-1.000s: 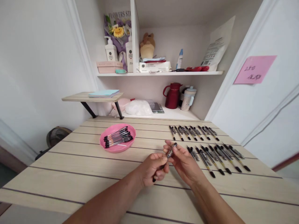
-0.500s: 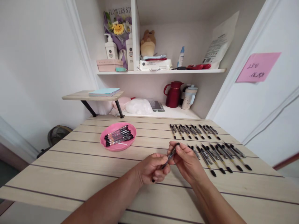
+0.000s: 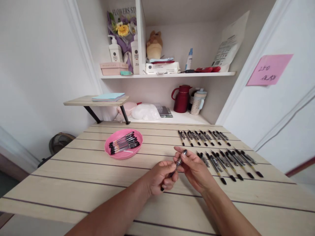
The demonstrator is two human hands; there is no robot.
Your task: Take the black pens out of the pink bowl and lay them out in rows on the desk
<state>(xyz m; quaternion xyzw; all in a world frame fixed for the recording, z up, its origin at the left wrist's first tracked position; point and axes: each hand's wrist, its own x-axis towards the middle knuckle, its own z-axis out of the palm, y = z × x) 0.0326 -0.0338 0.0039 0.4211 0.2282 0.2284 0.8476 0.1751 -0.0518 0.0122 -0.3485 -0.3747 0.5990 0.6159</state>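
Observation:
A dark pen [image 3: 179,162] slants up between my hands over the middle of the table. My left hand [image 3: 164,176] is closed round its lower part, with the black end sticking out below the fingers. My right hand [image 3: 190,168] pinches the upper end between thumb and fingers. To the left, a pink scalloped dish [image 3: 107,154] holds several pens [image 3: 124,143] and a thin white stick [image 3: 128,151]. On the right, pens and black caps lie in a back row [image 3: 204,138] and a front row [image 3: 230,164].
Behind the table stand a red jug [image 3: 182,99] and a pale tumbler [image 3: 198,102] under a shelf. A small raised stand [image 3: 81,101] with blue paper is at the back left. A pink note [image 3: 269,69] sticks to the right wall.
The upper end of the pen, earlier black, now shows a silvery tip. My right hand's fingers have shifted slightly on it. The view has moved a little.

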